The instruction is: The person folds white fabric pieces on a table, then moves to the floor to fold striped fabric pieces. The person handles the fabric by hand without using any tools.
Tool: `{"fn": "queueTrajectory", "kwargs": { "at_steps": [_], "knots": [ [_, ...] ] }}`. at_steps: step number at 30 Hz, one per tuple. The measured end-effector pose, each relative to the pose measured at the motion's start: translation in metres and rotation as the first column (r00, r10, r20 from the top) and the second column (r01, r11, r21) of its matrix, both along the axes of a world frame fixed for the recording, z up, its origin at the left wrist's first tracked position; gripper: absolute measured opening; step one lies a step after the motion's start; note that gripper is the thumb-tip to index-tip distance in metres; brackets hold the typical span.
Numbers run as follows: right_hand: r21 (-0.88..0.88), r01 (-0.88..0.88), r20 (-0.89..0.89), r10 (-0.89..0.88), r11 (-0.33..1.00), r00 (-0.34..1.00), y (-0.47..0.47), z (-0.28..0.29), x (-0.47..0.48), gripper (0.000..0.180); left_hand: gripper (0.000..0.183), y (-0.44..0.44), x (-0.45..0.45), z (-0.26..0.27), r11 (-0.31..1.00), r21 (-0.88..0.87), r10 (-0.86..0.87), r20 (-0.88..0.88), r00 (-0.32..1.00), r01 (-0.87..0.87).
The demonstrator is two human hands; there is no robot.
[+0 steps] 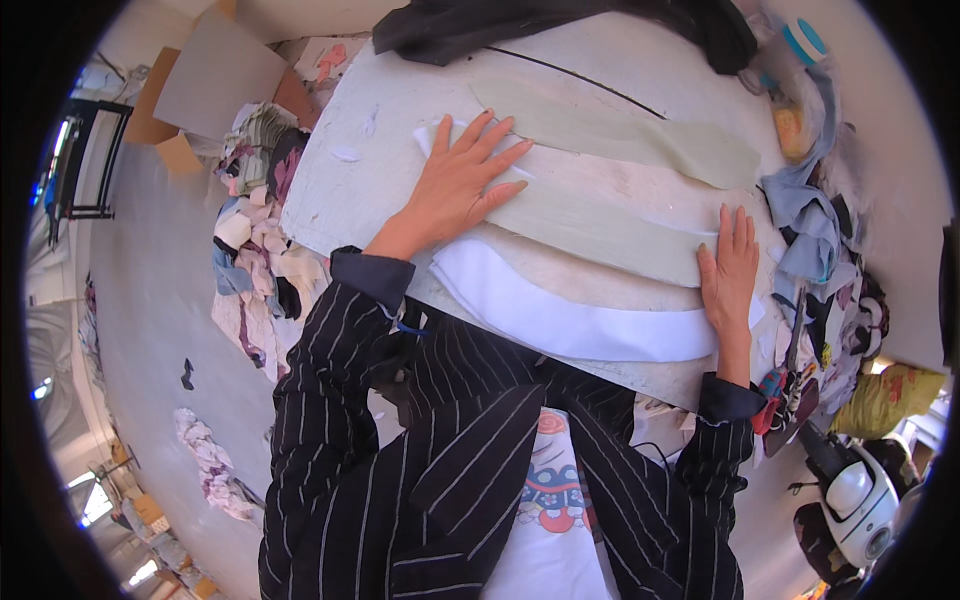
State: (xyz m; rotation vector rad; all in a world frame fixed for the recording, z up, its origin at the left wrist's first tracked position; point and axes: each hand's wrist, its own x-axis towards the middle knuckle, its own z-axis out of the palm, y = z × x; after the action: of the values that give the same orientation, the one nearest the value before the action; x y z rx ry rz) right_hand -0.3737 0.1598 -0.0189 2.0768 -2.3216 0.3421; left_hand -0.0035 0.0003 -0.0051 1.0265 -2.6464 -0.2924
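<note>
My left hand [463, 176] lies flat with fingers spread on the left end of a pale green curved fabric strip [600, 236]. A white layer peeks out from under that strip along its far edge and around my left fingers. At the strip's right end rests my right hand [729, 274], palm down, fingers fairly straight and thumb a little apart. Nearer my body lies a white curved fabric piece [570, 326], its right end partly hidden under my right wrist. Farther away, a second pale green strip [637, 146] lies on the white tabletop [360, 180].
Black fabric [570, 26] covers the far edge. A cup with a turquoise lid [802, 45] stands at the far right, above blue-grey cloth [806, 225]. Fabric scraps [255, 247] heap left of the table. A cardboard box [217, 82] stands beyond, and a white scooter [862, 510] lower right.
</note>
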Motion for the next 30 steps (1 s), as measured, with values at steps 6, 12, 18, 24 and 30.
{"fn": "queueTrajectory", "kwargs": {
  "at_steps": [6, 12, 18, 24, 30],
  "knots": [
    [-0.292, 0.039, 0.395, 0.084, 0.956, 0.915, 0.006, 0.069, 0.087, 0.022, 0.036, 0.017, 0.035, 0.013, 0.947, 0.167, 0.319, -0.602, 0.732, -0.275],
    [-0.183, -0.383, 0.502, 0.421, 0.905, 0.755, -0.008, 0.044, 0.227, 0.02, 0.025, 0.073, 0.069, -0.004, 0.9, 0.199, 0.426, -0.594, 0.683, -0.388],
    [-0.1, -0.398, 0.422, 0.401, 0.912, 0.813, -0.01, 0.024, 0.233, 0.006, 0.028, 0.109, 0.065, -0.012, 0.892, 0.277, 0.452, -0.511, 0.732, -0.357],
    [-0.155, -0.427, 0.42, 0.451, 0.891, 0.787, -0.01, 0.024, 0.23, 0.005, 0.05, 0.125, 0.043, -0.014, 0.929, 0.064, 0.368, -0.252, 0.895, -0.364],
    [0.019, -0.119, 0.905, 0.033, 0.993, 0.424, -0.011, 0.028, 0.197, 0.009, 0.056, 0.124, 0.04, -0.021, 0.915, 0.03, 0.401, -0.164, 0.901, -0.402]
  ]
}}
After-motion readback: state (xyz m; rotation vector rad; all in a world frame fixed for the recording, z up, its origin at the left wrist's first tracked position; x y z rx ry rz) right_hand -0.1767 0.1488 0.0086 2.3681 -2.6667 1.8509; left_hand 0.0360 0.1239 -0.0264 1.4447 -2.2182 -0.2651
